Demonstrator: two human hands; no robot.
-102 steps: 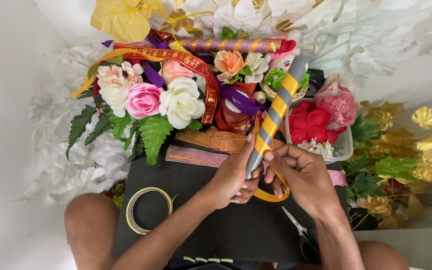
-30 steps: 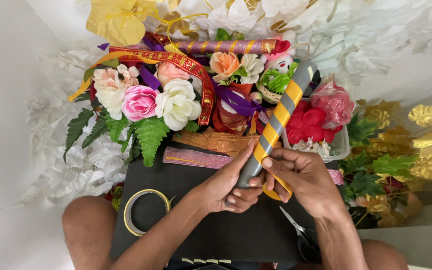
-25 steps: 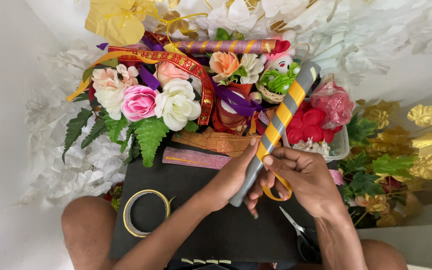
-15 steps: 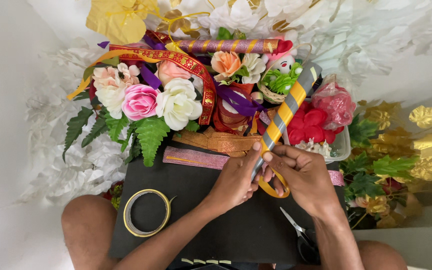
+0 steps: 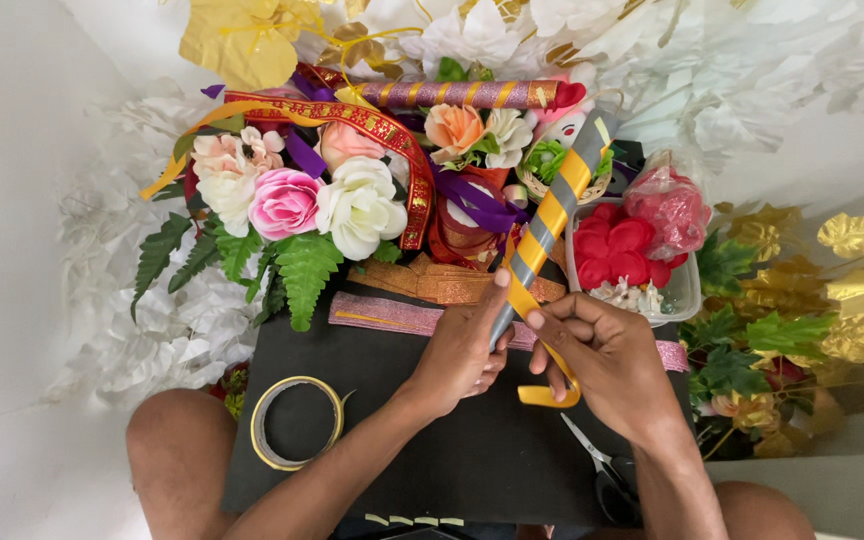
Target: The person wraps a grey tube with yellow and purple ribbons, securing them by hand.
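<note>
The left hand [image 5: 462,350] grips the lower end of the grey stick [image 5: 550,215], fingers curled round it and the thumb laid up along its side; a moment ago it sat lower, closed over the stick's foot. The right hand [image 5: 607,365] pinches the yellow ribbon [image 5: 548,385], whose loose end now hangs in a loop at six o'clock from the fingers, shorter than it was. The yellow spiral has climbed down almost to the grip, so the winding looks close to the stick's bottom end.

The stick slants up toward one o'clock over the black board [image 5: 432,450] on the lap. At eight o'clock from the hands lies a roll of tape [image 5: 297,422]; at five o'clock, scissors [image 5: 602,475]. At eleven o'clock sits a bunch of artificial flowers [image 5: 297,205], and at two o'clock a clear tub of red blossoms [image 5: 627,255].
</note>
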